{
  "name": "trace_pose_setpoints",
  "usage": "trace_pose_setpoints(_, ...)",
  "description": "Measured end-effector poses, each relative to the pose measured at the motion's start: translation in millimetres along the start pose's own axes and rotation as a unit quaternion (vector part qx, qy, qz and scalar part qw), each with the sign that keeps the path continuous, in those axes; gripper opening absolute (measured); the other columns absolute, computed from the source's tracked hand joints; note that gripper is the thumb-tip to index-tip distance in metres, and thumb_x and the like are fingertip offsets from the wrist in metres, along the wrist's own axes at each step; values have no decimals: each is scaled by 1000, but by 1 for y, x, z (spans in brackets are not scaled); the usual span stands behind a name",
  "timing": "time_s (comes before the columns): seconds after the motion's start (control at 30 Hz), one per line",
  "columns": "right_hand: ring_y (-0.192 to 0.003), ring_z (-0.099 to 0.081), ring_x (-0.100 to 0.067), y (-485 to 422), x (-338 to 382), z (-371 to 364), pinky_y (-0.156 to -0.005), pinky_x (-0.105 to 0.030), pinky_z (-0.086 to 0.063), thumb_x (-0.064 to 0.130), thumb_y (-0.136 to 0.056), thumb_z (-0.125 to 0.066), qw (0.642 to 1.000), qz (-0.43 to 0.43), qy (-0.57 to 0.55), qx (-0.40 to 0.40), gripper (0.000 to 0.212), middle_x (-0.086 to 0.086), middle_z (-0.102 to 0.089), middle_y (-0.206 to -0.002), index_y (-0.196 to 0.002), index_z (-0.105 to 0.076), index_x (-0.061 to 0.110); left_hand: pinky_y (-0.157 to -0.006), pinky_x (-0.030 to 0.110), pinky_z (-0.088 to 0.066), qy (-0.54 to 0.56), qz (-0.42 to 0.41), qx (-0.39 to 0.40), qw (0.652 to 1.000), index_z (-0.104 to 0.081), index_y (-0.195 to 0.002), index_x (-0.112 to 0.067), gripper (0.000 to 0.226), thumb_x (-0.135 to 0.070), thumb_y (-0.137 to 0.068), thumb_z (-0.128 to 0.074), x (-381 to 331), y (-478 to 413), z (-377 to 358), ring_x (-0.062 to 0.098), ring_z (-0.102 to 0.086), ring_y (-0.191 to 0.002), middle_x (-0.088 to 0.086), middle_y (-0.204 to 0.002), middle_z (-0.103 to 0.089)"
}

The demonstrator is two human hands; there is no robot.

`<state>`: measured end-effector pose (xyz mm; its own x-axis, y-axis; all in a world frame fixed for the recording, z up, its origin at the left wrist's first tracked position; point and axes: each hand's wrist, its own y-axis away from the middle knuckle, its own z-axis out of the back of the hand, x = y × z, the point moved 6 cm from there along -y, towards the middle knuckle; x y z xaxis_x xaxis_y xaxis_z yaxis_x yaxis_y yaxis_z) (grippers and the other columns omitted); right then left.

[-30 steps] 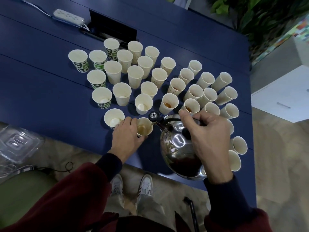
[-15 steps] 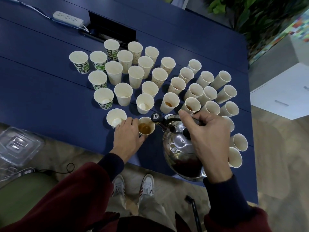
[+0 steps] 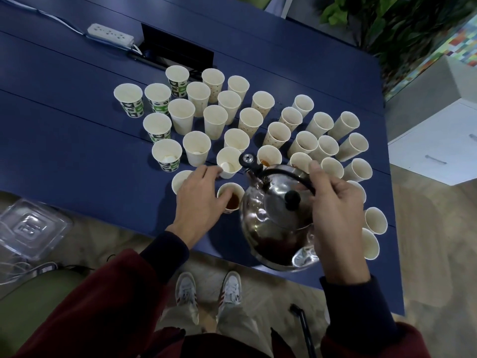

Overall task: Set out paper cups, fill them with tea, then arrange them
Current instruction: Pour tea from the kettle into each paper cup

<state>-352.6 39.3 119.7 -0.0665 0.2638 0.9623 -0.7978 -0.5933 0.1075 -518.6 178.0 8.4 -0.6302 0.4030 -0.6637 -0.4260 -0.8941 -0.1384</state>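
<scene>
- The blue table (image 3: 77, 130) is carrying paper cups (image 3: 181, 117).
- Our right hand (image 3: 335, 205) is gripping the kettle (image 3: 271, 228), hiding cups beyond.
- Our left hand (image 3: 196, 202) is touching the tea cup (image 3: 234, 202) beside its thumb; we cannot tell whether it grips.
</scene>
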Motion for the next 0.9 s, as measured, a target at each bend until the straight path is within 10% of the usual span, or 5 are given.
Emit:
trace_pose_setpoints(0.17, -60, -45, -13, 7, 17, -28, -58, -20, -45, 34, -103, -55, 988, -23, -153, 18, 47, -9, -43, -65, -71, -52, -1, -68, 32, -53, 164, -69, -30, 984, -74, -89, -16, 19, -35, -91, -71, -55, -16, 57, 6, -60, -69, -8, -81, -68)
trace_pose_setpoints(0.3, -73, -50, -20, 12, 33, -66, -74, -36, -43, 43, -94, -53, 990, 19, -110, 85, 33, -9, -54, -73, -77, -63, 15, -72, 33, -53, 296, -5, 97, 950, -71, -66, -16, 58, -50, -104, -43, -91, -24, 81, 9, -64, -63, -3, -61, -68)
trace_pose_setpoints(0.6, -102, -68, -15, 10, 56, -136, -93, -31, -53, 22, -84, -60, 940, 138, 66, 306, 30, 1, -75, -104, -112, -70, 18, -59, 27, -44, 369, 116, 65, 920, -68, -81, -1, 21, -16, -94, -63, -49, -63, 106, 12, -53, -59, 10, -65, -59)
trace_pose_setpoints(0.77, -89, -70, -5, -40, 36, -111, -82, -22, -55, 11, -93, -70, 967, 102, 63, 226, 13, 6, -76, -97, -103, -75, 15, -44, 14, -35, 357, 146, 47, 922, -65, -74, -11, 26, -14, -99, -59, -18, -83, 133, 6, -44, -43, -4, -53, -54)
trace_pose_setpoints(0.9, -90, -62, -17, -83, -21, -111, -81, -29, -45, 28, -87, -74, 934, 92, 299, 173, 29, 2, -68, -96, -110, -68, 12, -47, 22, -27, 329, 133, 36, 934, -69, -69, -14, 27, -24, -95, -66, -1, -101, 157, 10, -33, -48, 0, -56, -44)
